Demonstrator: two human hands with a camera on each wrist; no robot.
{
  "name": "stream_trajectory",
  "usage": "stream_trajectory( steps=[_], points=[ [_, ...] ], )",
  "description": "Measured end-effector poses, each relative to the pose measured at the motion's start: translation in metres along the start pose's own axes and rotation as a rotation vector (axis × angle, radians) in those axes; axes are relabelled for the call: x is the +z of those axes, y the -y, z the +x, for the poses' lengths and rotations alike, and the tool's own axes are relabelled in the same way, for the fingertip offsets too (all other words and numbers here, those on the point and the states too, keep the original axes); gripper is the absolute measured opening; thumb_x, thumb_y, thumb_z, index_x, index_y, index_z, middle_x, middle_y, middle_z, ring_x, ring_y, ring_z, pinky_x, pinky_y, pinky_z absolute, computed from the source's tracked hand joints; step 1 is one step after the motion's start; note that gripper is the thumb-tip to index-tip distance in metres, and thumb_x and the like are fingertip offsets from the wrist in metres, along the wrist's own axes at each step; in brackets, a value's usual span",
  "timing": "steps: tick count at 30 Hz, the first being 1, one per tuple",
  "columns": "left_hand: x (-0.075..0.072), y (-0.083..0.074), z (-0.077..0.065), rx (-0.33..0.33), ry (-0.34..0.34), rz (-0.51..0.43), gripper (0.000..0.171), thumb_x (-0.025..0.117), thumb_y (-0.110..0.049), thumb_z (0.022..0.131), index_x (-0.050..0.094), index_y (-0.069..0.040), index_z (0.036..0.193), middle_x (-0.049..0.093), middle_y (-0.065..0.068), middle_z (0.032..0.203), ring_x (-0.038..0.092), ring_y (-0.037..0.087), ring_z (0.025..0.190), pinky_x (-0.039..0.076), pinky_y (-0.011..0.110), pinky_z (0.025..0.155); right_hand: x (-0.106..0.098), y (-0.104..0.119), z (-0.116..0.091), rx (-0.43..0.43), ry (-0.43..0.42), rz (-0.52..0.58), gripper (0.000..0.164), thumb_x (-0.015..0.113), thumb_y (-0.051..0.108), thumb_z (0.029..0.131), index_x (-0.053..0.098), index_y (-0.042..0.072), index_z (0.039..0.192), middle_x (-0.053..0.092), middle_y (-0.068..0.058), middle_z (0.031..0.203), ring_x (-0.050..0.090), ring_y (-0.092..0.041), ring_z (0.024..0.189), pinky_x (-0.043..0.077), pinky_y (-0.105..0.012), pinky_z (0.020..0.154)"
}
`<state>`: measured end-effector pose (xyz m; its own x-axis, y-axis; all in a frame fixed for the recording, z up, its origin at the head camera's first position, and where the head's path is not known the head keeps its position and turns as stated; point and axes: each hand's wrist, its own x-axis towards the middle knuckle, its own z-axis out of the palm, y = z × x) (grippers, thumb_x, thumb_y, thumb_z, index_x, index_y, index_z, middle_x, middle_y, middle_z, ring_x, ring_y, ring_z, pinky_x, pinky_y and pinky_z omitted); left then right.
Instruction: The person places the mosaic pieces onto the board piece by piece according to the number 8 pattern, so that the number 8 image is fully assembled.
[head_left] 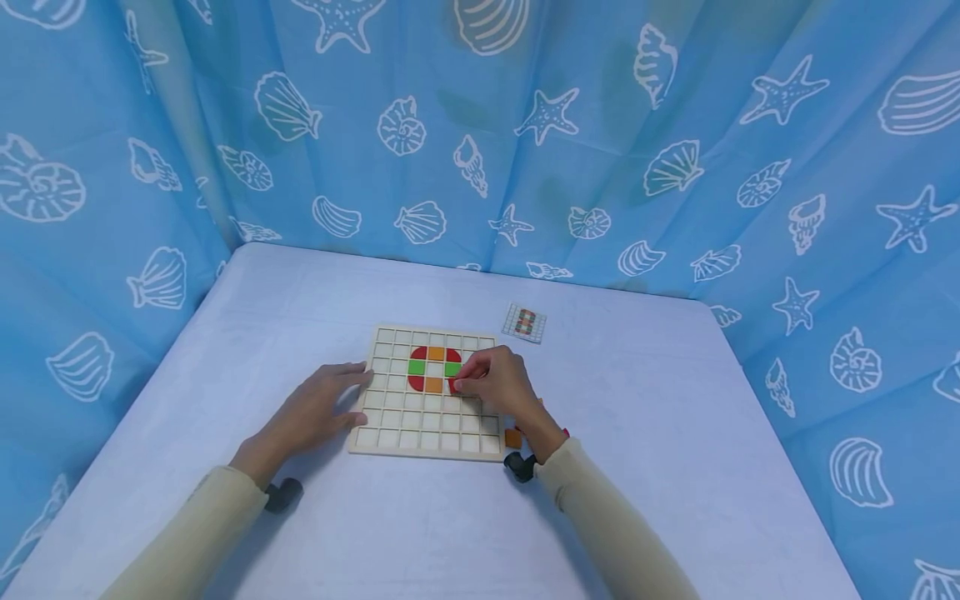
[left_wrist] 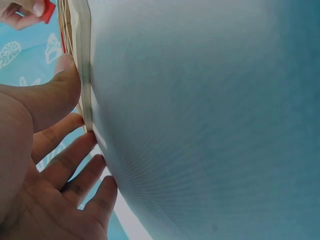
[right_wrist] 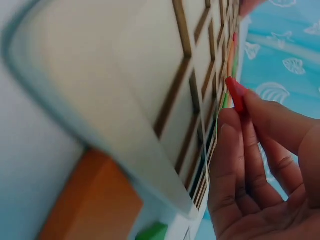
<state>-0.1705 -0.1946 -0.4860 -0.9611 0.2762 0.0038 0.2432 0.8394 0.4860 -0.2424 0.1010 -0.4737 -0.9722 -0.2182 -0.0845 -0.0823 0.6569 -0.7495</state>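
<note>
A wooden grid board (head_left: 390,420) lies on the table. On it, red curved-edge tiles (head_left: 417,383), orange squares (head_left: 436,353) and green squares (head_left: 416,367) make up a ring round a bare cell. My right hand (head_left: 504,385) pinches a small red tile (right_wrist: 236,96) between thumb and fingertips, low over the ring's near right corner. At the board's left edge rests my left hand (head_left: 315,408), thumb and fingers extended and touching the frame. In the left wrist view the thumb (left_wrist: 57,92) lies against the rim, with the other fingers spread below.
Loose orange (head_left: 513,438) and red tiles lie beside the board's right edge, partly hidden by the right wrist. A green piece (right_wrist: 152,232) shows there too. Beyond the board's far right corner is a small pattern card (head_left: 523,323). A blue shell-print curtain (head_left: 480,125) surrounds the white table.
</note>
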Motion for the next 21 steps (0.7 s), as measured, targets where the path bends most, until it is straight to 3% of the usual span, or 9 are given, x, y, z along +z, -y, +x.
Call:
stream_trajectory(
  steps=[6, 12, 16, 21],
  points=[
    [-0.0012, -0.0015, -0.0012, 0.008, -0.007, -0.003, 0.073, 0.085, -0.022, 0.091, 0.053, -0.005, 0.155, 0.049, 0.019, 0.164, 0.042, 0.045, 0.153, 0.038, 0.062, 0.125, 0.0077, 0.0053, 0.0017, 0.030, 0.005, -0.057, 0.012, 0.087, 0.020, 0.090, 0.078, 0.019, 0.082, 0.071, 0.001, 0.071, 0.064, -0.017, 0.072, 0.050, -0.029, 0.062],
    [-0.0024, -0.0019, -0.0021, 0.007, -0.007, -0.009, 0.072, 0.084, -0.021, 0.092, 0.053, -0.005, 0.155, 0.049, 0.019, 0.164, 0.042, 0.044, 0.153, 0.038, 0.062, 0.126, 0.0065, 0.0103, -0.0002, 0.050, 0.030, -0.031, 0.004, 0.084, 0.018, 0.094, 0.081, 0.017, 0.090, 0.073, 0.001, 0.078, 0.066, -0.016, 0.077, 0.053, -0.029, 0.066],
    [-0.0019, -0.0012, -0.0016, 0.015, -0.008, -0.008, 0.072, 0.084, -0.021, 0.092, 0.054, -0.004, 0.154, 0.049, 0.020, 0.163, 0.042, 0.045, 0.153, 0.038, 0.063, 0.125, 0.0048, 0.0072, -0.0014, 0.013, 0.048, -0.004, 0.001, 0.081, 0.017, 0.095, 0.081, 0.016, 0.096, 0.074, 0.002, 0.085, 0.065, -0.016, 0.082, 0.055, -0.030, 0.070],
    [-0.0013, -0.0004, -0.0015, 0.018, -0.012, -0.005, 0.071, 0.085, -0.021, 0.091, 0.054, -0.004, 0.154, 0.049, 0.019, 0.163, 0.043, 0.045, 0.153, 0.039, 0.062, 0.125, 0.0030, 0.0033, -0.0041, -0.055, 0.058, 0.052, 0.008, 0.076, 0.011, 0.099, 0.073, 0.017, 0.103, 0.073, 0.000, 0.094, 0.064, -0.017, 0.082, 0.056, -0.030, 0.073]
  ],
)
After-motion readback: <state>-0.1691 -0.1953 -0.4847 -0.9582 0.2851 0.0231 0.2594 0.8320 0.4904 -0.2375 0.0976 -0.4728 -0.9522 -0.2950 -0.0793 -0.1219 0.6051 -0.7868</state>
